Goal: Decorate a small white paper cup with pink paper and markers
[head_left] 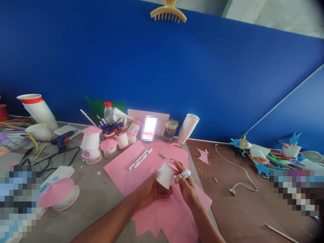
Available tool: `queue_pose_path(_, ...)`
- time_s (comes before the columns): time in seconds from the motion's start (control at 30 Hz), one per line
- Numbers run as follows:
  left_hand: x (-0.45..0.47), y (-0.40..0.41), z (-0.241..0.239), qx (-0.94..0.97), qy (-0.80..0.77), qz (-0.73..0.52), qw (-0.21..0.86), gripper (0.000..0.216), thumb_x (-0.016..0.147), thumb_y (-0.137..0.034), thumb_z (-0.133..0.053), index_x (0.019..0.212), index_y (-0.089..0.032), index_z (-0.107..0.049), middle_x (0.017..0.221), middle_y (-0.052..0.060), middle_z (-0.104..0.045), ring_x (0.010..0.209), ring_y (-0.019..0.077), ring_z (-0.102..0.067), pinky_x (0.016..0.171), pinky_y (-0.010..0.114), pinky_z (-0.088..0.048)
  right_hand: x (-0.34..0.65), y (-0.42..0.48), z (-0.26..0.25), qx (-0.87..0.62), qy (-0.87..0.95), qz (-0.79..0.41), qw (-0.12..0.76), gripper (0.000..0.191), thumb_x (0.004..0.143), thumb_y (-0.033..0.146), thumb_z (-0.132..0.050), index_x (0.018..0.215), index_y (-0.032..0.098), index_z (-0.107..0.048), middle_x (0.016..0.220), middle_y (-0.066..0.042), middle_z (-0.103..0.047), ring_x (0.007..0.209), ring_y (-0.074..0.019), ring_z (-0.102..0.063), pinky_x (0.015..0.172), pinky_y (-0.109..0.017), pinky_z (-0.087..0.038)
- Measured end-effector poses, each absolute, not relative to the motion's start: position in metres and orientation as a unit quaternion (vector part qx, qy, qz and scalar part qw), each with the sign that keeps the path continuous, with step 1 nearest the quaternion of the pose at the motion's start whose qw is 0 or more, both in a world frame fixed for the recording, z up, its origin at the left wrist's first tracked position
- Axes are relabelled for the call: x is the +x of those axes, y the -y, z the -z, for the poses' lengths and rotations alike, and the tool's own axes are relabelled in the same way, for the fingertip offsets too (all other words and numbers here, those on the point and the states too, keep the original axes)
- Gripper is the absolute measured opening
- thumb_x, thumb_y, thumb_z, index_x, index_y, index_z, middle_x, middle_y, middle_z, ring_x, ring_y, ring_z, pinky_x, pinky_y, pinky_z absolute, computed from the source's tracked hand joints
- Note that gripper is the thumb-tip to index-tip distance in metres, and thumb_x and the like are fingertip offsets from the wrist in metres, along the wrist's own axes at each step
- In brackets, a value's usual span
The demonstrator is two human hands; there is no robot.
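1. We're looking at the left hand [149, 192], which is cradling a white paper cup [165, 175] from below with its fingers curled shut around the wall.
2. The cup is lying tilted above the pink paper sheet [126, 172], close to the right edge of the grey table [101, 202]. A pink scrap is touching its upper end, and we cannot tell what is inside.
3. The right hand [188, 187] is pressing in from the right, thumb and fingertips pinching a small white object [184, 173] just beside the cup.
4. Both forearms are coming up from the table's near edge and meeting over the sheet.
5. Toward the far edge, a glass jar [170, 130] is standing upright beside a leaning stack of cups [187, 128]. Its contents are unclear.
6. Left of them, a red tub [110, 132] is holding blue-handled tools, with a red-capped bottle [108, 113] behind it.
7. Pink-topped cups [91, 140] are standing stacked nearby.
8. Near the left edge, another cup with a pink disc [59, 194] is lying on its side.
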State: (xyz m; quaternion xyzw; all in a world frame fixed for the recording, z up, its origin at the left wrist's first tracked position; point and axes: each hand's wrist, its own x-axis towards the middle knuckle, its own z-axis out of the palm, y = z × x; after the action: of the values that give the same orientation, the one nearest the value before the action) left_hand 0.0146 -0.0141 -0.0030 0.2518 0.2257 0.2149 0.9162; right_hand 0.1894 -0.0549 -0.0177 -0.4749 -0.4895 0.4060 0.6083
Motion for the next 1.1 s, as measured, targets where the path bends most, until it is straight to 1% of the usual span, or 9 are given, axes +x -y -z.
queue_pose_path(0.17,0.015,0.014,0.003,0.251,-0.228,-0.215,0.916,0.073,0.083,-0.068,-0.036,0.103,-0.003,-0.064,0.087,0.017,-0.069,0.078,0.0214,-0.066,0.08,0.036,-0.047,0.19,0.054,0.015,-0.485,0.536,-0.359,0.59,0.044,0.084,0.05,-0.057,0.123,0.029,-0.061,0.13,-0.005,-0.058,0.131,-0.0287,-0.04,0.107,-0.045,-0.032)
queue_pose_path(0.23,0.015,0.013,0.004,0.253,-0.222,-0.213,0.917,0.073,0.083,-0.068,-0.036,0.104,-0.004,-0.064,0.088,0.017,-0.069,0.079,0.0213,-0.066,0.081,0.036,-0.047,0.189,0.054,0.011,-0.488,0.546,-0.348,0.585,0.044,0.084,0.05,-0.056,0.122,0.029,-0.061,0.131,-0.006,-0.057,0.132,-0.0293,-0.038,0.108,-0.046,-0.03)
queue_pose_path(0.4,0.015,0.013,0.003,0.25,-0.234,-0.205,0.917,0.075,0.081,-0.07,-0.037,0.103,-0.004,-0.065,0.088,0.017,-0.068,0.079,0.0221,-0.065,0.083,0.038,-0.046,0.189,0.056,0.004,-0.484,0.556,-0.345,0.581,0.044,0.085,0.051,-0.054,0.122,0.03,-0.061,0.132,-0.006,-0.056,0.134,-0.0288,-0.035,0.107,-0.045,-0.032)
queue_pose_path(0.53,0.015,0.013,0.003,0.248,-0.24,-0.206,0.916,0.074,0.081,-0.07,-0.038,0.101,-0.004,-0.065,0.087,0.017,-0.068,0.079,0.0226,-0.066,0.083,0.038,-0.046,0.19,0.055,0.006,-0.485,0.56,-0.342,0.578,0.043,0.085,0.049,-0.056,0.122,0.029,-0.061,0.134,-0.006,-0.054,0.133,-0.0293,-0.037,0.108,-0.046,-0.03)
queue_pose_path(0.73,0.016,0.012,0.005,0.245,-0.24,-0.203,0.917,0.077,0.08,-0.071,-0.037,0.102,-0.003,-0.064,0.086,0.017,-0.069,0.078,0.0225,-0.066,0.082,0.038,-0.047,0.19,0.056,0.003,-0.489,0.558,-0.326,0.585,0.041,0.084,0.046,-0.058,0.121,0.029,-0.062,0.136,-0.006,-0.052,0.133,-0.0298,-0.036,0.107,-0.046,-0.033)
queue_pose_path(0.9,0.016,0.013,0.004,0.244,-0.232,-0.206,0.919,0.077,0.082,-0.07,-0.034,0.104,-0.004,-0.064,0.087,0.017,-0.07,0.078,0.0222,-0.067,0.082,0.037,-0.047,0.189,0.059,-0.002,-0.492,0.559,-0.344,0.572,0.038,0.083,0.044,-0.06,0.118,0.029,-0.064,0.143,-0.004,-0.045,0.133,-0.0315,-0.036,0.105,-0.048,-0.035)
queue_pose_path(1.0,0.015,0.013,0.005,0.24,-0.235,-0.209,0.918,0.077,0.083,-0.069,-0.032,0.105,-0.003,-0.064,0.089,0.018,-0.07,0.079,0.0224,-0.068,0.081,0.037,-0.048,0.19,0.057,0.0,-0.483,0.533,-0.333,0.61,0.04,0.083,0.045,-0.059,0.119,0.028,-0.063,0.143,-0.005,-0.044,0.134,-0.0309,-0.035,0.108,-0.048,-0.032)
queue_pose_path(1.07,0.015,0.012,0.005,0.23,-0.237,-0.217,0.918,0.078,0.084,-0.069,-0.031,0.103,-0.001,-0.064,0.088,0.019,-0.071,0.078,0.0224,-0.068,0.081,0.036,-0.049,0.191,0.054,0.004,-0.475,0.481,-0.336,0.656,0.041,0.084,0.044,-0.058,0.121,0.028,-0.062,0.14,-0.006,-0.048,0.131,-0.0298,-0.04,0.108,-0.049,-0.032)
queue_pose_path(1.1,0.014,0.012,0.005,0.224,-0.233,-0.226,0.919,0.078,0.084,-0.069,-0.031,0.103,-0.001,-0.064,0.088,0.019,-0.072,0.078,0.0223,-0.069,0.081,0.035,-0.049,0.191,0.052,0.005,-0.474,0.45,-0.343,0.675,0.04,0.084,0.044,-0.059,0.121,0.027,-0.061,0.137,-0.007,-0.051,0.128,-0.0291,-0.044,0.106,-0.048,-0.035)
